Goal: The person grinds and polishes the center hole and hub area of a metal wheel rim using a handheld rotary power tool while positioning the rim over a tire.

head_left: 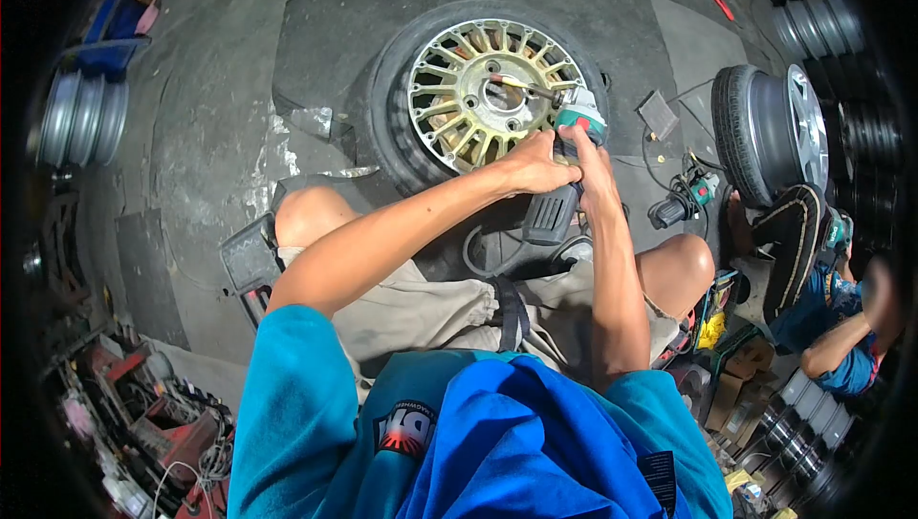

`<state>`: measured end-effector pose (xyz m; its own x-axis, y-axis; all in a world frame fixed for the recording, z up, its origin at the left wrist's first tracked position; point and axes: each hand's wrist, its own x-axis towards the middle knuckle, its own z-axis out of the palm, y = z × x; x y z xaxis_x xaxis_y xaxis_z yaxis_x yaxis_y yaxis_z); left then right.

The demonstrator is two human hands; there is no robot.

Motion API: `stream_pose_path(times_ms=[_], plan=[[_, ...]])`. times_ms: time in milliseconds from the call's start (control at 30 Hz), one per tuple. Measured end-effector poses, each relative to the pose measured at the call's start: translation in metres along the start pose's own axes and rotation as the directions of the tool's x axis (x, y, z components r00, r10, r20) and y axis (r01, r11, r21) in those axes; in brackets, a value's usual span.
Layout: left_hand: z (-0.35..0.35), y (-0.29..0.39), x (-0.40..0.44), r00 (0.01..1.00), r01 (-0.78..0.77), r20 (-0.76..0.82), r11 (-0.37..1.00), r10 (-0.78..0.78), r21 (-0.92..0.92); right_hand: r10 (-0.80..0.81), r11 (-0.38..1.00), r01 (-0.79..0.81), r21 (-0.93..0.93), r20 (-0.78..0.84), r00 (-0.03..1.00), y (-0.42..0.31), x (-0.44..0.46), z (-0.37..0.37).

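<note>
Both of my hands are closed around a green and grey angle grinder [581,118], whose body slants down toward me. My left hand [537,165] wraps it from the left, and my right hand [593,163] grips it from the right, close to the green part. From its silver head a thin rod-like attachment [521,85] points left over the hub of a gold-coloured spoked wheel rim [448,125]. Whether the tip touches the rim I cannot tell. The rim lies flat within a black tyre [385,108] on the floor, just beyond my hands.
To the right, a second green power tool [684,202] lies on the floor with its cord. A tyre with a silver rim [755,137] stands near another person [832,328]. Stacked rims [822,27] line the right; more rims [84,119] stand left. Red equipment [177,423] sits lower left.
</note>
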<state>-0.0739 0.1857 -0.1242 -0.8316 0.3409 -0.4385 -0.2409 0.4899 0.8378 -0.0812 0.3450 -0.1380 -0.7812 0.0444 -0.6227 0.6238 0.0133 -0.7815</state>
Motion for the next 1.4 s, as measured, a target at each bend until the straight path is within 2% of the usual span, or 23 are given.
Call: stream_pose_path(times_ms=[33,100,200,267,333,367,433,500,533,600,700,833,933,1033,1100,1133,1200,1233,1267,1300,1333,1400], plan=[[0.001,0.003,-0.004,1.0,-0.003,0.002,1.0,0.003,0.001,-0.002,1.0,0.002,0.001,-0.003,1.0,0.001,-0.001,-0.002],[0.006,0.006,-0.015,0.994,-0.066,-0.092,0.998,0.065,-0.009,-0.075,0.992,0.07,-0.104,-0.043,0.996,0.004,-0.002,-0.004],[0.004,0.002,-0.011,0.999,-0.034,-0.04,0.998,0.032,-0.059,-0.016,0.997,0.018,-0.074,0.02,1.0,0.0,-0.005,-0.003],[0.005,0.002,-0.01,1.0,-0.021,-0.013,0.996,0.02,-0.084,-0.015,0.998,0.015,-0.069,0.002,1.0,-0.003,-0.008,0.001],[0.005,0.004,-0.008,0.996,-0.006,-0.085,1.0,0.007,0.008,-0.018,0.998,0.017,-0.059,-0.016,1.0,0.001,0.002,-0.001],[0.001,0.004,-0.007,0.999,-0.001,-0.033,1.0,0.001,-0.026,0.004,0.996,-0.011,-0.091,-0.076,0.997,0.007,0.011,-0.001],[0.002,0.003,-0.012,0.999,-0.03,-0.038,0.998,0.029,-0.048,0.025,0.992,-0.042,-0.123,-0.136,0.99,0.014,0.015,-0.006],[0.002,0.005,-0.017,0.997,-0.058,-0.046,0.996,0.054,-0.072,-0.011,0.971,-0.019,-0.24,-0.123,0.992,-0.014,-0.017,0.006],[0.003,0.006,-0.02,0.997,-0.06,-0.052,0.996,0.056,-0.068,-0.009,0.97,-0.02,-0.242,-0.12,0.993,-0.013,-0.015,0.005],[0.003,0.008,-0.021,0.997,-0.06,-0.056,0.996,0.056,-0.066,-0.03,0.989,0.029,-0.144,-0.005,1.0,-0.009,-0.012,0.001],[0.0,0.006,-0.009,0.998,-0.016,-0.055,1.0,0.017,0.025,-0.06,0.996,0.058,-0.063,-0.03,0.998,-0.01,-0.011,0.005],[-0.001,0.004,-0.01,0.999,-0.028,-0.037,1.0,0.028,-0.014,-0.015,0.999,0.012,-0.042,-0.058,0.998,-0.014,-0.015,0.01],[0.005,0.002,-0.016,0.994,-0.074,-0.085,0.997,0.072,-0.02,-0.028,0.989,0.019,-0.147,-0.059,0.998,-0.006,-0.008,0.003],[0.001,0.006,-0.018,0.997,-0.037,-0.062,0.999,0.039,0.026,-0.059,0.991,0.057,-0.122,-0.012,0.998,-0.003,-0.008,0.003],[-0.006,0.005,-0.01,0.999,-0.046,-0.009,0.999,0.046,-0.021,-0.016,1.0,0.016,0.017,-0.035,0.999,-0.006,-0.008,0.009],[-0.008,0.004,-0.006,0.999,-0.05,0.017,0.998,0.05,-0.043,-0.018,1.0,0.019,0.017,-0.034,0.999,-0.007,-0.008,0.01],[-0.003,0.0,-0.005,0.998,-0.061,0.012,0.997,0.061,-0.037,0.016,1.0,-0.015,0.01,-0.08,0.997,-0.007,-0.007,0.009],[0.002,0.0,-0.009,0.995,-0.086,-0.052,0.996,0.085,-0.009,0.016,1.0,-0.015,0.01,-0.081,0.997,-0.006,-0.006,0.007],[0.005,-0.001,-0.011,0.987,-0.108,-0.114,0.994,0.11,0.02,-0.048,0.998,0.045,-0.046,-0.06,0.997,-0.004,-0.004,0.004],[0.005,-0.003,-0.011,0.988,-0.107,-0.113,0.994,0.108,0.02,-0.108,0.989,0.104,-0.102,-0.036,0.994,-0.001,-0.003,0.002],[0.005,-0.003,-0.011,0.991,-0.085,-0.098,0.996,0.088,0.031,-0.105,0.99,0.101,-0.102,-0.036,0.994,0.0,-0.004,0.003],[0.002,-0.001,-0.011,0.994,-0.064,-0.085,0.997,0.067,0.042,-0.031,0.999,0.032,0.015,-0.021,0.999,-0.002,-0.008,0.006]])
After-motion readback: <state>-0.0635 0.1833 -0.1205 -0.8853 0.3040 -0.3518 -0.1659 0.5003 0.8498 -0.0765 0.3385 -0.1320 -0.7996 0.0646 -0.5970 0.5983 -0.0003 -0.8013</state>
